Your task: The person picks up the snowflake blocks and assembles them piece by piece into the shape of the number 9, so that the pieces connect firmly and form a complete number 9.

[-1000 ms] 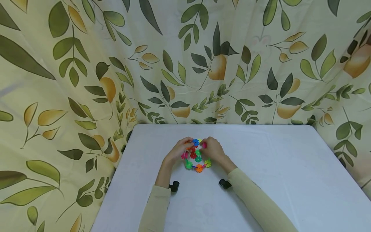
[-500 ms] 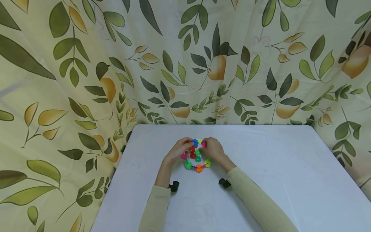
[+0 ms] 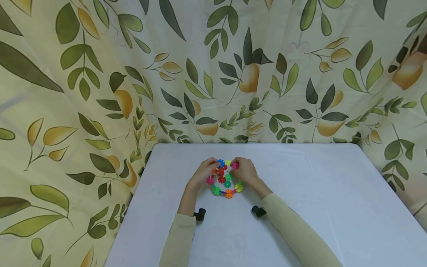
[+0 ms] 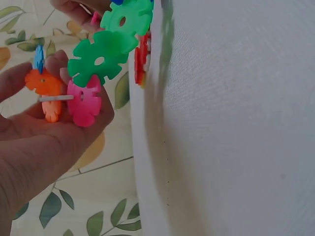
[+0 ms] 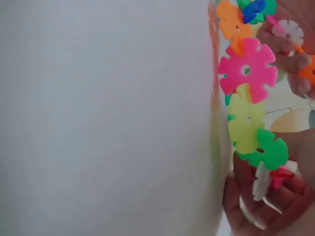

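Note:
A ring of interlocked plastic snowflake discs in several colours lies between both hands, with its orange disc (image 3: 228, 193) nearest the body. At the ring's far left, my left hand (image 3: 201, 173) pinches a blue disc (image 3: 221, 163). My right hand (image 3: 246, 171) holds the far right side, a pink disc (image 3: 235, 165) at its fingertips. In the left wrist view, a pink disc (image 4: 84, 101) and an orange disc (image 4: 42, 81) sit against the left palm. The right wrist view has a green disc (image 5: 270, 150) by the curled right fingers. Red discs (image 3: 221, 179) show inside the ring.
A white table (image 3: 300, 185) spreads under the ring. Behind it and to the left hangs a leaf-patterned curtain (image 3: 213, 74). Black wrist cameras, one by the left sleeve (image 3: 200, 214) and one by the right sleeve (image 3: 258, 211), stick out inward.
The left fingertips and the blue disc have shifted slightly left, widening the gap to the pink disc at the right fingers. The right hand stays nearly still.

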Demonstrator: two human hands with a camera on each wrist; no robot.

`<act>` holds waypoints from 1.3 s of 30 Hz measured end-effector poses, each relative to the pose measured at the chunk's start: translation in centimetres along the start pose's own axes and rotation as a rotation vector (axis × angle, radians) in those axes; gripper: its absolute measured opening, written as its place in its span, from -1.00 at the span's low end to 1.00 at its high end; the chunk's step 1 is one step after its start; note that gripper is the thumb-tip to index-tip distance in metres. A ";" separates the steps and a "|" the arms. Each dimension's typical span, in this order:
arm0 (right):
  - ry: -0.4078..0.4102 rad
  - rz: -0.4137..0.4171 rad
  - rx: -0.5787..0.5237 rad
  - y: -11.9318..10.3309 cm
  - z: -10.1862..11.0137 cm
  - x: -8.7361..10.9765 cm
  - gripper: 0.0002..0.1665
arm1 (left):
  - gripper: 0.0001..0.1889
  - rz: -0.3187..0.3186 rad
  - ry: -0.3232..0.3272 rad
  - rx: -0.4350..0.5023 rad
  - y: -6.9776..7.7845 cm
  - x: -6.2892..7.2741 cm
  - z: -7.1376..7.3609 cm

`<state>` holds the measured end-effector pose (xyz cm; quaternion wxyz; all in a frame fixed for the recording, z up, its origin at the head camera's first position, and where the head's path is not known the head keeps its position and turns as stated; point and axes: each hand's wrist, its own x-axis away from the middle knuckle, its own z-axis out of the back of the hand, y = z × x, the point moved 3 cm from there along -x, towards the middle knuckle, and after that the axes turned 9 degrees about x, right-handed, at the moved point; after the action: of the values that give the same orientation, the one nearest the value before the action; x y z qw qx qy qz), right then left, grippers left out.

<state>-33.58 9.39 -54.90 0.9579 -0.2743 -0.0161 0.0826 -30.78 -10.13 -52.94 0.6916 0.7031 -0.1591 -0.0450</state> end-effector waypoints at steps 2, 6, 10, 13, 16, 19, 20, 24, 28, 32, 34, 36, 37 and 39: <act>0.023 0.016 -0.023 0.0 0.1 0.2 -0.71 | -0.72 0.007 0.018 0.008 -0.1 0.0 0.1; 0.070 0.059 -0.068 -0.1 0.3 0.5 -0.79 | -0.72 0.006 0.016 0.017 -0.1 -0.1 0.0; 0.097 0.096 -0.131 -0.3 0.4 0.9 -0.84 | -0.71 0.008 -0.008 0.033 -0.2 -0.1 -0.1; 0.123 0.126 -0.180 -0.5 0.5 1.3 -0.86 | -0.72 0.015 -0.022 0.063 -0.2 -0.1 -0.1; 0.177 0.159 -0.232 -0.5 0.8 1.7 -0.88 | -0.73 0.019 -0.036 0.093 -0.4 -0.1 -0.2; 0.252 0.197 -0.293 -0.5 1.1 2.1 -0.89 | -0.76 0.024 -0.044 0.122 -0.5 -0.2 -0.2; 0.273 0.209 -0.316 -0.5 1.2 2.2 -0.88 | -0.76 0.027 -0.044 0.129 -0.5 -0.2 -0.2; 0.312 0.258 -0.386 -0.7 1.6 2.5 -0.89 | -0.77 0.040 -0.041 0.141 -0.3 -0.2 -0.2; 0.314 0.287 -0.409 -0.9 1.7 2.7 -0.93 | -0.76 0.045 -0.047 0.133 -0.1 -0.1 -0.3; 0.345 0.330 -0.391 -1.1 1.9 2.8 -0.91 | -0.75 0.042 -0.054 0.112 0.0 0.0 -0.3; 0.364 0.346 -0.374 -1.2 2.0 2.9 -0.91 | -0.75 0.041 -0.055 0.105 0.0 0.0 -0.3; 0.382 0.354 -0.360 -1.3 2.1 3.0 -0.91 | -0.74 0.040 -0.056 0.100 0.0 0.0 -0.4; 0.390 0.356 -0.353 -1.4 2.1 3.0 -0.91 | -0.73 0.038 -0.060 0.102 0.0 0.0 -0.4; 0.403 0.355 -0.342 -1.5 2.1 3.1 -0.91 | -0.70 0.035 -0.069 0.105 -0.1 0.0 -0.5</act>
<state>-30.43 9.82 -52.36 0.8524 -0.4409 0.2086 0.1883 -30.67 -9.65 -52.98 0.6484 0.7337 -0.1971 -0.0487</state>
